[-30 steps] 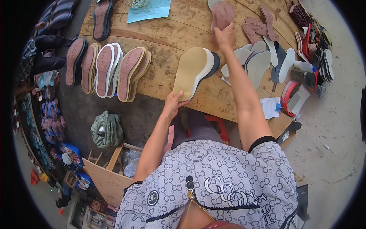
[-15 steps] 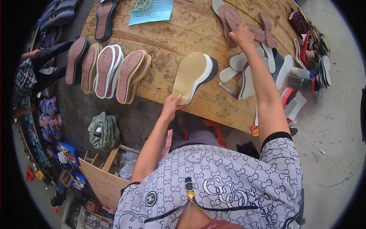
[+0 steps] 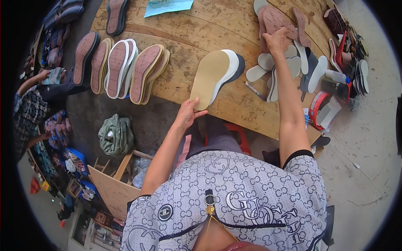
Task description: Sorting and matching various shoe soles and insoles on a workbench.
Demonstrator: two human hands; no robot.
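Note:
My left hand rests at the near edge of the wooden table, its fingers touching the heel end of a tan shoe sole that lies on a small stack of white and dark soles. My right hand reaches far across the table and grips a reddish-brown sole lying among several loose pale insoles.
Rows of brown and white soles lie at the table's left. A blue paper sits at the far edge. Tape rolls, bottles and tools crowd the right end. A green cloth bundle lies on the floor; another person crouches at left.
My right hand has moved to the right and farther across the table onto the reddish-brown sole. My left hand stays at the tan sole's heel.

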